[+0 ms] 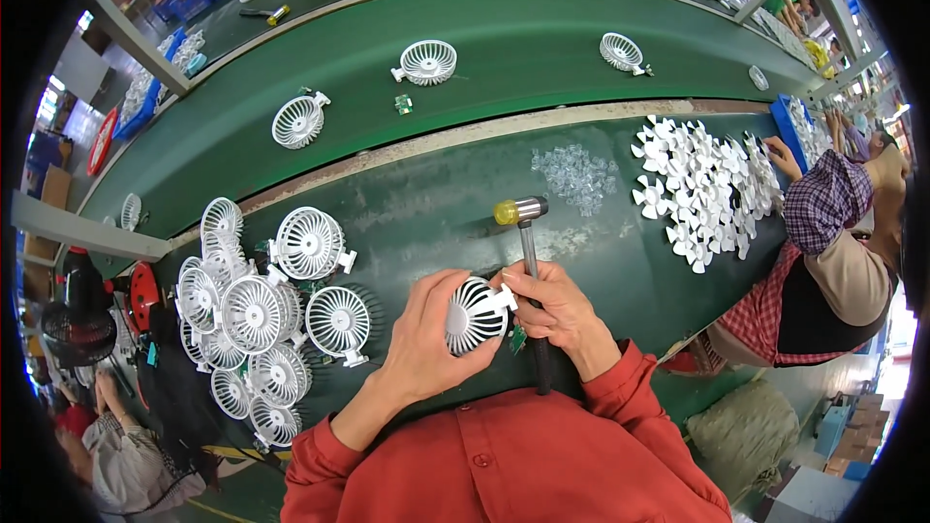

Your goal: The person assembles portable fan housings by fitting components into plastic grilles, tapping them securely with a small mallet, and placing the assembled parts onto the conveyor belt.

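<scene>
Close to my body, my left hand (422, 341) wraps round a white fan housing (477, 314) with a slatted round grille. My right hand (554, 306) is closed at the housing's neck, its fingers also round the black handle of a mallet (528, 242). The mallet stands head up, with a yellow tip and a metal body. A small green circuit board (518, 337) hangs below the housing beside my right fingers. To my left lies a stack of similar white fan housings (254, 315).
White fan blades (699, 189) form a heap at right, next to small clear plastic pieces (576, 177). Beyond, a green conveyor belt (523, 48) carries spaced housings and a circuit board (404, 105). A co-worker's hand (783, 157) reaches toward the blades.
</scene>
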Demonstrator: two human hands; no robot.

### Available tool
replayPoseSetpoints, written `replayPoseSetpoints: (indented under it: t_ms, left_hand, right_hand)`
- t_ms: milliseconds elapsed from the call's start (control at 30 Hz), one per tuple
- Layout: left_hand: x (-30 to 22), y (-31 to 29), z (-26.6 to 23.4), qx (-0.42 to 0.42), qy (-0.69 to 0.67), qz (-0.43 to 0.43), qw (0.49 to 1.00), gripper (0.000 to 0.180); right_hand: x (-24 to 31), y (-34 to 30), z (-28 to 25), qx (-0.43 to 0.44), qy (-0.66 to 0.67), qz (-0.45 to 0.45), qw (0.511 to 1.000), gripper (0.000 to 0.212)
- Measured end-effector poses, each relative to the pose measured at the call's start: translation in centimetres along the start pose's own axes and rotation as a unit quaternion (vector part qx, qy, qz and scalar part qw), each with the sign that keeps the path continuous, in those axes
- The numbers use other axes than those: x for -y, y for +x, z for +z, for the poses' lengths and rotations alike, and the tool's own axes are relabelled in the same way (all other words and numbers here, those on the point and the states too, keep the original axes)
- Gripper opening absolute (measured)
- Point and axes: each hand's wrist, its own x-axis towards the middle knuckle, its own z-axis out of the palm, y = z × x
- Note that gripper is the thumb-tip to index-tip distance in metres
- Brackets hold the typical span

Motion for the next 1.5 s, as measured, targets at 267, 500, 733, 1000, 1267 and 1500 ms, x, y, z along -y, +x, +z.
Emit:
replayPoseSetpoints:
  t_ms: [267, 500, 733, 1000, 1267, 1500]
  left_hand:
    - [0.2, -0.1, -0.4, 0.002, -0.014, -0.058, 0.998, 0.073]
    - [0.3, 2.1, -3.1, 0.138, -0.027, -0.27, 0.952, 0.072]
    - [0.7, 8.5, -10.2, -0.022, 0.205, -0.132, 0.97, 0.035]
    - [11.5, 13.3, -15.8, -0.173, 0.52, -0.016, 0.836, 0.042]
    - [16.8, 15.4, -11.0, -0.037, 0.469, 0.02, 0.882, 0.022]
    - [12.1, 15.6, -10.3, -0.092, 0.301, -0.123, 0.941, 0.02]
  right_hand:
    - [0.0, -0.3, 1.0, -0.025, -0.052, -0.028, 0.998, 0.019]
    - [0.0, -0.1, 1.9, -0.149, -0.141, -0.078, 0.976, 0.018]
    - [1.1, -0.8, 1.7, -0.203, -0.208, -0.214, 0.933, 0.016]
    - [0.8, -3.2, 3.0, -0.223, -0.245, -0.371, 0.868, 0.015]
    - [0.2, -3.0, 2.6, -0.178, -0.485, -0.354, 0.779, 0.013]
    - [-0.7, -2.0, 1.4, -0.138, -0.393, -0.311, 0.854, 0.022]
